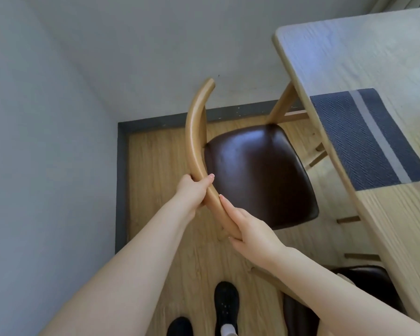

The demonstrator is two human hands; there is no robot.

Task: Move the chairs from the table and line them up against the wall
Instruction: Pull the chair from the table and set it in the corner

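1. The left hand [192, 190] wraps the curved wooden back rail [197, 141] of the chair [257, 175], thumb on top and fingers curled under the far side. Holding it there likely gives leverage for lifting or dragging the chair away from the table [374, 69].

2. The right hand [247, 226] lies along the same rail just beside the left, toward 5 o'clock from it. Its fingers are pressed together and stretched along the wood, with the thumb underneath. I cannot tell for sure whether it truly clasps the rail or only presses against it, since the underside is hidden.

3. Both hands sit on the near end of the rail, so most of the chair lies beyond the grip. The dark padded seat [260, 173] is at about 2 o'clock from the hands, and the free end of the rail curves off toward 12 o'clock.

4. The chair stands between the table, at 3 o'clock, and the grey wall [46, 141], at 9 o'clock. Its seat is clear of the tabletop edge, close to a table leg [283, 103], and its back is turned toward the wall.

5. A second chair [364, 282] is tucked under the table at 5 o'clock, so by my judgement the job is early.

6. A striped blue placemat [364, 139] lies on the table, and black shoes [226, 306] show at 6 o'clock.
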